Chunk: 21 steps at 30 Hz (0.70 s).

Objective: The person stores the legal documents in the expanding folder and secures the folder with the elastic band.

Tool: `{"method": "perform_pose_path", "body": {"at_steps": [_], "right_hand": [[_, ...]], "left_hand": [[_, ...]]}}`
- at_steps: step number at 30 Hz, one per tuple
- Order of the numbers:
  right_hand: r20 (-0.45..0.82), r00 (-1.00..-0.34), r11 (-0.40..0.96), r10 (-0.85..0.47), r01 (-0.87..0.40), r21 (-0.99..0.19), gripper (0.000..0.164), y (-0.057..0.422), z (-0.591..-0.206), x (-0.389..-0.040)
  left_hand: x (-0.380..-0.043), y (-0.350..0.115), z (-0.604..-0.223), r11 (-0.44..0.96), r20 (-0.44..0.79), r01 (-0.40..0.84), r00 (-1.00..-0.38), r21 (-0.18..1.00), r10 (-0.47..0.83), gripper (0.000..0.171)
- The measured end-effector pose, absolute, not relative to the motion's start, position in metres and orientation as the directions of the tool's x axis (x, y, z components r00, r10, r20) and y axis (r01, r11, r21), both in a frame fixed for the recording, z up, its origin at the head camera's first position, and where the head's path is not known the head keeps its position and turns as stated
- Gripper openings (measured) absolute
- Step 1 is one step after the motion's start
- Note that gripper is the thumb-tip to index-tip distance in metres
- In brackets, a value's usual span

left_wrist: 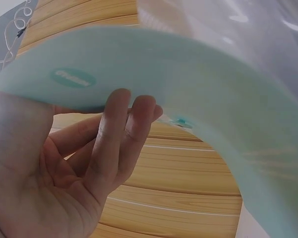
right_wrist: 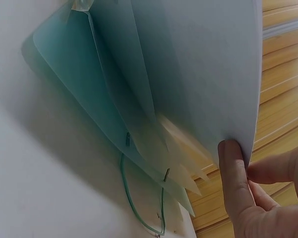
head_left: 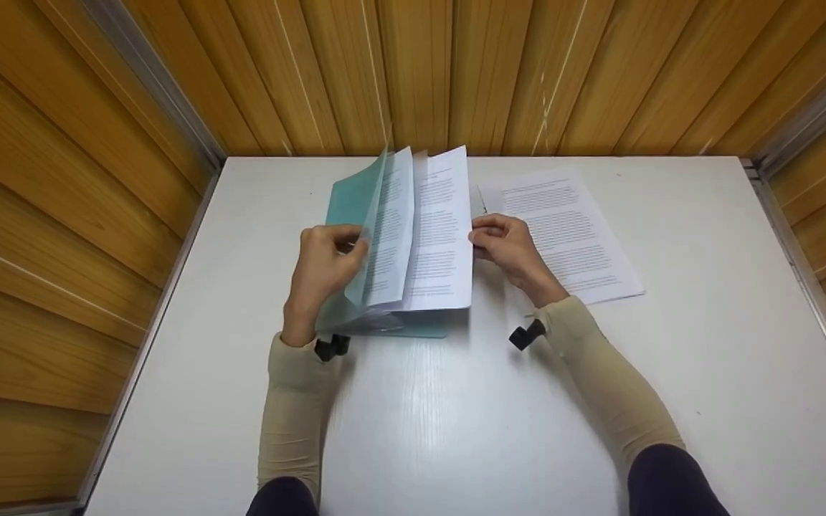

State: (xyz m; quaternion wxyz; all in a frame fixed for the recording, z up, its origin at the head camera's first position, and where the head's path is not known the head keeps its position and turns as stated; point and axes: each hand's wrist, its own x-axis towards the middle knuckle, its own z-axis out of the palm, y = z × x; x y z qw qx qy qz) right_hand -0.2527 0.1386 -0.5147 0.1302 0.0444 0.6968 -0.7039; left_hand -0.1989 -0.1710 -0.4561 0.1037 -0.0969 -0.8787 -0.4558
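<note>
A teal plastic folder (head_left: 353, 199) stands partly open on the table, with printed pages and clear sleeves fanned between its covers. My left hand (head_left: 323, 261) pinches the left flap, which bows upward; the left wrist view shows it as a translucent green cover (left_wrist: 139, 64) with an oval logo. At the other side, my right hand (head_left: 506, 244) pinches the right edge of a printed sheet (head_left: 442, 229), thumb and fingers on opposite faces. Seen from the right wrist, the sheet's blank back (right_wrist: 203, 64) rises above the teal back cover (right_wrist: 69, 64). A green elastic cord (right_wrist: 126, 191) loops from that cover.
More printed sheets (head_left: 574, 229) lie on the white table (head_left: 685, 358) to the right, partly behind my right hand. Wood-panelled walls (head_left: 485, 79) border the table at the back and sides. A small black device (head_left: 526, 335) sits at my right wrist.
</note>
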Motion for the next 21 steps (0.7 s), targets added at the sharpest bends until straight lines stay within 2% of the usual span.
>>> {"method": "perform_pose_path", "body": {"at_steps": [21], "right_hand": [[-0.226,-0.96,-0.038,-0.164,0.235,-0.971,0.032,0.118,-0.519,-0.254]], "left_hand": [[-0.198,-0.171,-0.458,0.571,0.26,0.25,-0.963,0.782,0.066,0.024]]}}
